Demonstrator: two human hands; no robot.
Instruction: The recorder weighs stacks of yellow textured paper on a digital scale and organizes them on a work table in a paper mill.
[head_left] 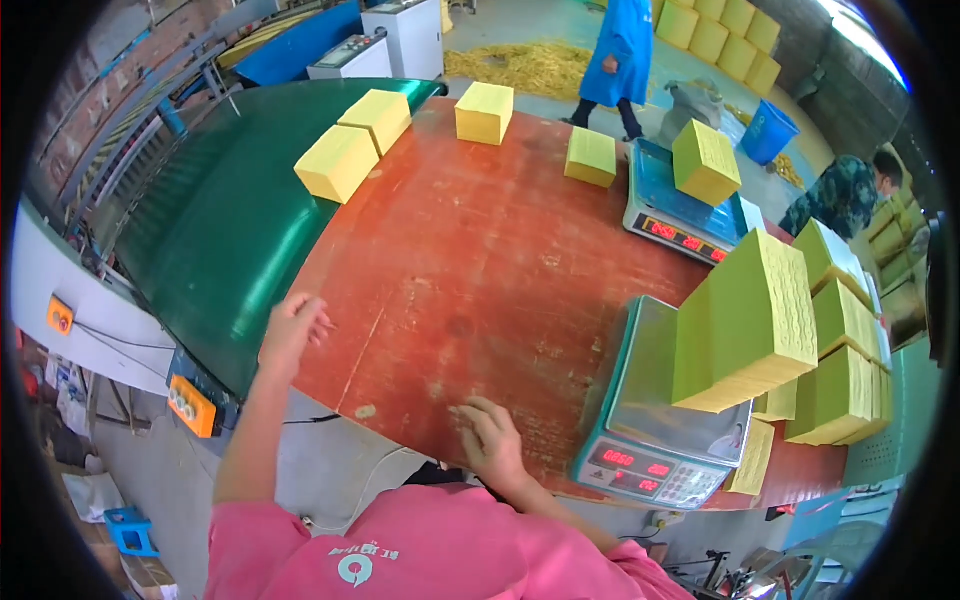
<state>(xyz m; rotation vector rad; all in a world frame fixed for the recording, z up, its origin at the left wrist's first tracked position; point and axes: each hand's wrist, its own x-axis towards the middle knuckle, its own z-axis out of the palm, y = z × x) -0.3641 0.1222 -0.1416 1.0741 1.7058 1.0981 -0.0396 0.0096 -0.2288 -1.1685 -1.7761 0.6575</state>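
While the left grip (296,325) and right grip (490,438) curl loosely, empty, at the worktop (440,290), a block (738,322) on the near right scale (650,470) partly hides its pan (650,375) and the stack (842,400) behind.

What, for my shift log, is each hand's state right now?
Left hand: open, loosely curled, holding nothing.
Right hand: open, loosely curled, holding nothing.

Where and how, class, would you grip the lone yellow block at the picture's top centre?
The yellow block is probably best gripped by its left and right sides, palms inward, from the near side: it's box-shaped with space either side.
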